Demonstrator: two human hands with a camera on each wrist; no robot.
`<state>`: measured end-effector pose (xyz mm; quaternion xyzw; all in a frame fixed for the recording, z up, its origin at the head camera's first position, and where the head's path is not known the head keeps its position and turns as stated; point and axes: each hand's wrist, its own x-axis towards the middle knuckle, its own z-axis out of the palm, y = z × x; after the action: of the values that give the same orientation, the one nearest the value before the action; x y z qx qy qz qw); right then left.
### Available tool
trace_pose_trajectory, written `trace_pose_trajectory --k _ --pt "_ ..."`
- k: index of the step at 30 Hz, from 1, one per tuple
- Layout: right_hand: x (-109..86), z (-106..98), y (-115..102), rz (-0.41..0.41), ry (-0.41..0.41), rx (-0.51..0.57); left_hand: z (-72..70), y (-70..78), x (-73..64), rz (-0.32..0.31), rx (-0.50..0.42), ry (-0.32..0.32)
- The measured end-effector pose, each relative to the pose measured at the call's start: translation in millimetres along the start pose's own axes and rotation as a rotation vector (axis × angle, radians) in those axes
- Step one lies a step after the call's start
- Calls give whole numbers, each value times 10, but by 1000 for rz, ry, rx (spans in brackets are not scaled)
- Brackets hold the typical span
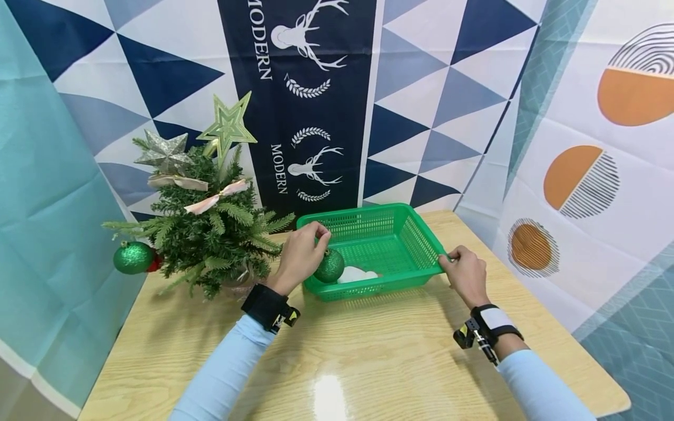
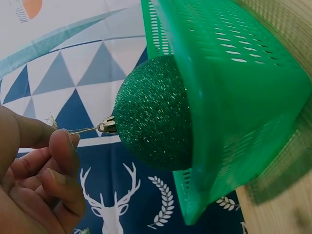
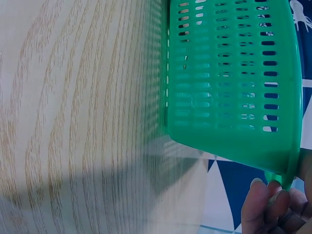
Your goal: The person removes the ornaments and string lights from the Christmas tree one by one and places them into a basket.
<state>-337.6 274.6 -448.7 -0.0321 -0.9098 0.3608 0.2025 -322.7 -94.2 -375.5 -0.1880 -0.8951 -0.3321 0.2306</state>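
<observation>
A glittery green Christmas ball hangs by its gold string at the left end of the green plastic basket. My left hand pinches that string between thumb and fingertips, just above the ball's gold cap. In the left wrist view the basket's rim hides part of the ball. At the basket's near right corner, my right hand grips the rim; the right wrist view shows its curled fingers there. A white object, partly hidden by the near wall, lies inside the basket.
Left of the basket stands a small Christmas tree with bows, a silver star and a pale green star. Another green ball and a partly hidden red one hang on its left side. Patterned cloth hangs behind the wooden table.
</observation>
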Motion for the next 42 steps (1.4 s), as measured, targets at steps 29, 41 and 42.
trace_pose_trajectory --k 29,41,42 --pt "-10 -14 -27 6 8 -2 276 7 126 -8 130 -166" --pt "-14 1 -37 10 19 -5 465 224 277 52 116 -232" --pt "-14 0 -38 9 17 -6 485 247 290 53 119 -235"
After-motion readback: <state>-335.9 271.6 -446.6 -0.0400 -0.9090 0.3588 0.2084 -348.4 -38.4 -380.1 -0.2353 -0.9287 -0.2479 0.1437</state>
